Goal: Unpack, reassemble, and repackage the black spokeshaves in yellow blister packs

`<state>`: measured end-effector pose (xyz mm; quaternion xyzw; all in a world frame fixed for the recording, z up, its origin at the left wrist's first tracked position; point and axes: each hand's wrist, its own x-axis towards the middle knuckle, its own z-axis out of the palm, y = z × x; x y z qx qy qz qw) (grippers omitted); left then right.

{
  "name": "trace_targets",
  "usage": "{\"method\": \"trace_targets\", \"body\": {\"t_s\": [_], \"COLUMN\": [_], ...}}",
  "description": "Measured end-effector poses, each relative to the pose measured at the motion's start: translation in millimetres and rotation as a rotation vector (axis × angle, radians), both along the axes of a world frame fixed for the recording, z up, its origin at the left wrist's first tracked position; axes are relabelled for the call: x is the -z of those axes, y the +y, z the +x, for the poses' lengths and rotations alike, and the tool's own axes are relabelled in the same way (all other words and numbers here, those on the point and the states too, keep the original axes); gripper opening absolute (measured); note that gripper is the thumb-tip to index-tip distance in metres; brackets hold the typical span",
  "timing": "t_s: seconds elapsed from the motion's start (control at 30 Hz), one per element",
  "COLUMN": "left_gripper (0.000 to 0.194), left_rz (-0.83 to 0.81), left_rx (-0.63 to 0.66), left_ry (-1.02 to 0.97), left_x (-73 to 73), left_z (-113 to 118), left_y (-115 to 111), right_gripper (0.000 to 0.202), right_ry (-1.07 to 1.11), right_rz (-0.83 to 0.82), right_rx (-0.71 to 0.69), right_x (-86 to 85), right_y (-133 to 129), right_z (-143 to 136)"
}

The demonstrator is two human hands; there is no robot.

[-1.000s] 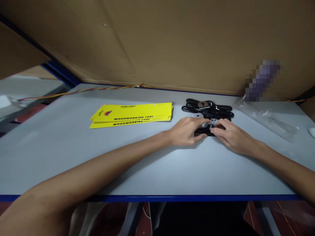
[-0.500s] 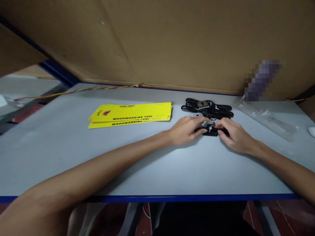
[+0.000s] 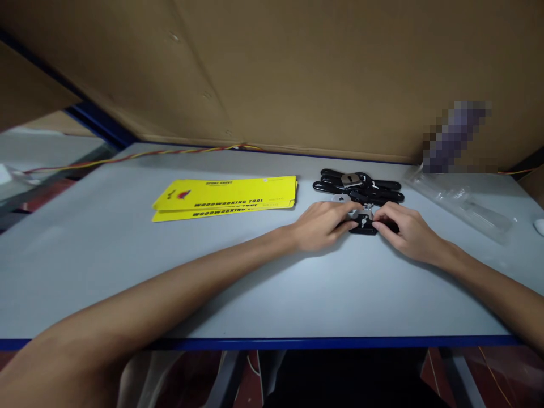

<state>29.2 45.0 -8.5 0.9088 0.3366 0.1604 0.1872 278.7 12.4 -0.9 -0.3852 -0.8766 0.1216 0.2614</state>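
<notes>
A black spokeshave (image 3: pixel 363 225) lies on the table between my hands, its handles mostly covered by my fingers. My left hand (image 3: pixel 321 225) is closed around its left side, thumb along the near edge. On its right side, my right hand (image 3: pixel 403 228) grips with thumb and fingertips beside the silvery adjusting parts (image 3: pixel 368 210). Just above my left fingers shows a flat metal blade (image 3: pixel 340 198). Right behind, several more black spokeshaves (image 3: pixel 382 191) are piled together, with a metal plate with a dark slot (image 3: pixel 351 180) on top.
Yellow printed cards (image 3: pixel 229 195) lie stacked to the left. Clear plastic packaging (image 3: pixel 463 204) lies at the right, near a pixelated purple shape (image 3: pixel 454 139). A cardboard wall (image 3: pixel 297 79) rises behind the table (image 3: pixel 272 294), with a red-yellow wire (image 3: pixel 170 152) along its back edge.
My right fingers have shifted slightly at the spokeshave's right side, showing a little more of its black body. My left hand stays nearly still.
</notes>
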Motion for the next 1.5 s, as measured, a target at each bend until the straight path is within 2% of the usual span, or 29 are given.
{"method": "trace_targets", "body": {"t_s": [0.57, 0.7, 0.83, 0.93, 1.03, 1.2, 1.5], "left_gripper": [0.044, 0.045, 0.046, 0.046, 0.047, 0.048, 0.045], "left_rz": [0.014, 0.019, 0.023, 0.010, -0.019, -0.046, -0.108], "left_rx": [0.006, 0.010, 0.003, -0.007, -0.020, -0.044, -0.064], "left_ry": [-0.004, -0.003, 0.003, 0.003, -0.003, -0.007, -0.010], "left_x": [-0.3, 0.3, -0.4, -1.8, -3.5, -4.5, -5.3], "left_z": [0, 0, 1, 2, 3, 5, 5], "left_y": [0, 0, -1, -2, -2, -2, -1], "right_gripper": [0.005, 0.024, 0.023, 0.027, 0.025, 0.028, 0.033], "right_ry": [-0.045, -0.290, -0.637, -0.780, -0.822, -0.796, -0.821], "right_rz": [0.073, 0.255, 0.472, 0.533, 0.458, 0.228, 0.105], "right_rx": [-0.029, -0.068, -0.063, -0.125, -0.128, 0.012, 0.145], "right_x": [-0.8, -5.0, -17.8, -28.7, -34.6, -36.6, -38.0], "right_y": [-2, -3, 3, 7, 6, 1, -6], "right_z": [-1, -4, -13, -22, -30, -42, -58]}}
